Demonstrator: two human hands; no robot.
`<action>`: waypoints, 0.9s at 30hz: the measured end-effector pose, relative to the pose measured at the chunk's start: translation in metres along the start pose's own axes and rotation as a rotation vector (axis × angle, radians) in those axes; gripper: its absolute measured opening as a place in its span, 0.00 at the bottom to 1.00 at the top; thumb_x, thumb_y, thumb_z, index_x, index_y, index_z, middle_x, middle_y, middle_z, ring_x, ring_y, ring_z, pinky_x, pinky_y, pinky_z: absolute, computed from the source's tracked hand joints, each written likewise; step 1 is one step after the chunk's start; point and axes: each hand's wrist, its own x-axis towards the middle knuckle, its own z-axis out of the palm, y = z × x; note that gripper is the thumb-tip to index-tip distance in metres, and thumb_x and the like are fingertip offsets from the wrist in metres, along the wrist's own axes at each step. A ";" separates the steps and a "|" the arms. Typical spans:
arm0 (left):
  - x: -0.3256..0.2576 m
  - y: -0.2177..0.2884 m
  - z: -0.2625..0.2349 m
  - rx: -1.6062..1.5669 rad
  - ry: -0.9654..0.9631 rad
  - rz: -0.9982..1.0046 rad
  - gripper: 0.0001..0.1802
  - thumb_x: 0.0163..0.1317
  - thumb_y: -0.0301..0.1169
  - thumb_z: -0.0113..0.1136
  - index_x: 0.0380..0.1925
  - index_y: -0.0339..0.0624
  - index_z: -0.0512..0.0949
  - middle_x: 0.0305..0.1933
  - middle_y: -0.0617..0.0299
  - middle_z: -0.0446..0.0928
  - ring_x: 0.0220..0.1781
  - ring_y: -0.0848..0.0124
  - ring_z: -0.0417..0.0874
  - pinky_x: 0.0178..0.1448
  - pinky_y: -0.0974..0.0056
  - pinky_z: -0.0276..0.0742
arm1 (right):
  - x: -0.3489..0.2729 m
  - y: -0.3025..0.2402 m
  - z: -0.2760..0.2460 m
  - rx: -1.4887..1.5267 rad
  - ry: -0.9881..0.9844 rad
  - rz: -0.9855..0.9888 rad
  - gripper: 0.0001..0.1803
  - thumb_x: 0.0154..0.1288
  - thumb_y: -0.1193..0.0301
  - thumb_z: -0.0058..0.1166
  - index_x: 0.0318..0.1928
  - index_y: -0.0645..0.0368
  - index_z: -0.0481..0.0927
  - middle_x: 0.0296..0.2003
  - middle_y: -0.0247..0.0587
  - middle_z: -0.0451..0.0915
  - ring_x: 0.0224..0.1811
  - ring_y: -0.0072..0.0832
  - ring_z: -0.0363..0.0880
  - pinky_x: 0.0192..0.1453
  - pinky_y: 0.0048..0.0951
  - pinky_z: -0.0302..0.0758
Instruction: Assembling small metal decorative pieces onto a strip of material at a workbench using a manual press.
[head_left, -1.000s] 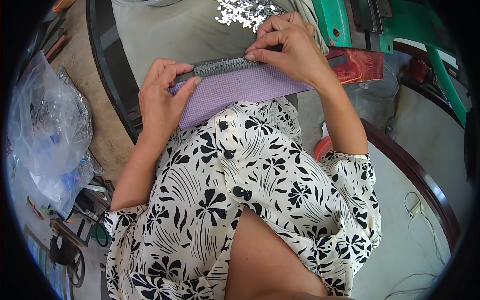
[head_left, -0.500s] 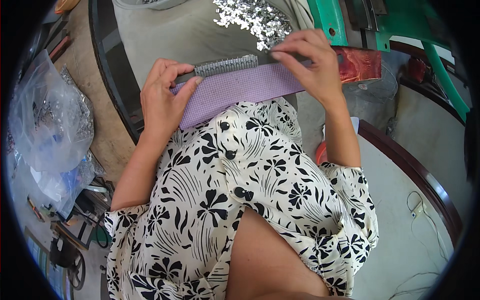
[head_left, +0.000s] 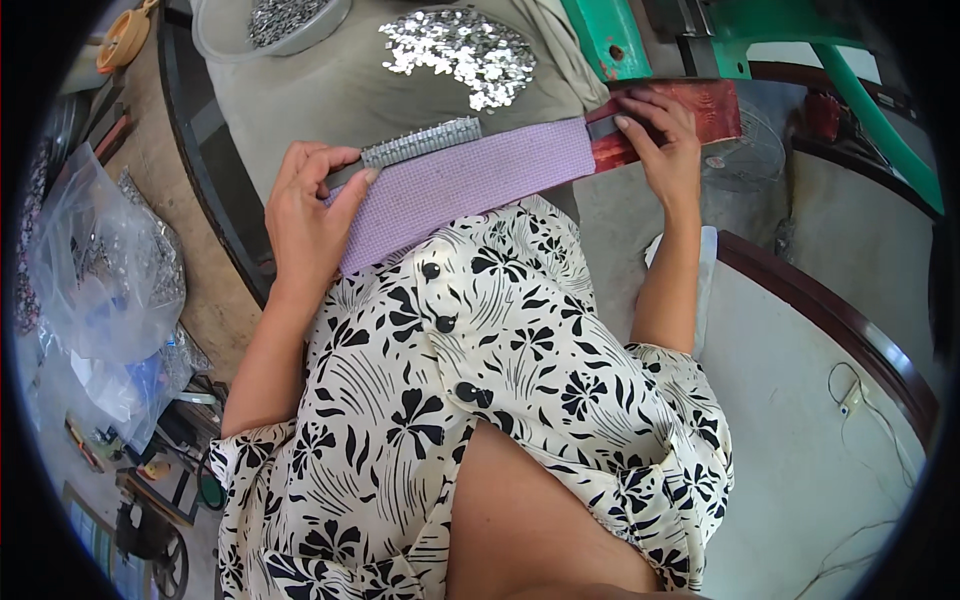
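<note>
My left hand (head_left: 308, 205) pinches the left end of a dark flat bar, thumb in front and fingers behind. Along that bar stands a close row of small silver metal pieces (head_left: 422, 142), side by side at the back edge of a lilac woven cloth pad (head_left: 465, 180). My right hand (head_left: 662, 140) is at the red wooden board (head_left: 712, 108), just beyond the pad's right end. Its thumb and fingers close beside a short grey strip (head_left: 604, 127); what lies between them is hidden. Behind the row, a loose heap of shiny silver pieces (head_left: 465, 55) lies on grey-green cloth (head_left: 330, 95).
A translucent basin (head_left: 325, 38) of dark metal pieces stands at the far left. Green machine frame parts (head_left: 610, 40) rise behind my right hand. A clear plastic bag (head_left: 110, 260) is at the left, with a round fan guard (head_left: 745, 150) at the right.
My right hand has moved from beside the heap, right and nearer, to the red board. My left hand keeps its pinch at the bar's end. The whole view has shifted slightly.
</note>
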 end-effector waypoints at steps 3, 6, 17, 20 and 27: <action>0.003 -0.006 -0.004 -0.021 -0.017 0.012 0.14 0.55 0.31 0.72 0.40 0.38 0.83 0.38 0.61 0.77 0.30 0.70 0.73 0.36 0.67 0.71 | 0.000 -0.001 -0.006 0.053 -0.066 0.015 0.18 0.53 0.68 0.72 0.46 0.54 0.88 0.48 0.39 0.83 0.53 0.37 0.76 0.60 0.35 0.71; 0.002 -0.009 -0.007 -0.071 -0.024 0.010 0.12 0.57 0.30 0.70 0.40 0.36 0.83 0.37 0.61 0.76 0.30 0.70 0.72 0.37 0.67 0.71 | -0.012 0.001 -0.014 0.033 -0.081 0.043 0.16 0.52 0.70 0.72 0.43 0.55 0.89 0.43 0.38 0.83 0.50 0.36 0.76 0.55 0.34 0.72; 0.004 -0.007 -0.015 -0.124 -0.068 -0.101 0.09 0.67 0.31 0.60 0.35 0.34 0.79 0.32 0.57 0.73 0.28 0.67 0.74 0.37 0.64 0.71 | -0.006 -0.077 0.003 0.233 -0.035 -0.114 0.14 0.49 0.74 0.74 0.39 0.59 0.88 0.36 0.37 0.83 0.40 0.33 0.78 0.44 0.32 0.73; 0.004 -0.008 -0.013 -0.083 -0.085 -0.093 0.10 0.69 0.30 0.59 0.35 0.32 0.77 0.32 0.63 0.71 0.31 0.76 0.69 0.37 0.70 0.67 | 0.022 -0.106 0.036 0.179 -0.076 -0.470 0.14 0.51 0.71 0.72 0.39 0.58 0.87 0.36 0.37 0.82 0.41 0.36 0.76 0.43 0.32 0.74; 0.010 0.001 -0.011 0.037 -0.096 -0.104 0.15 0.71 0.37 0.55 0.33 0.34 0.75 0.35 0.53 0.74 0.34 0.53 0.78 0.40 0.54 0.73 | 0.041 -0.135 0.071 0.221 -0.165 -0.589 0.13 0.52 0.70 0.71 0.40 0.57 0.87 0.36 0.35 0.81 0.41 0.34 0.76 0.45 0.33 0.75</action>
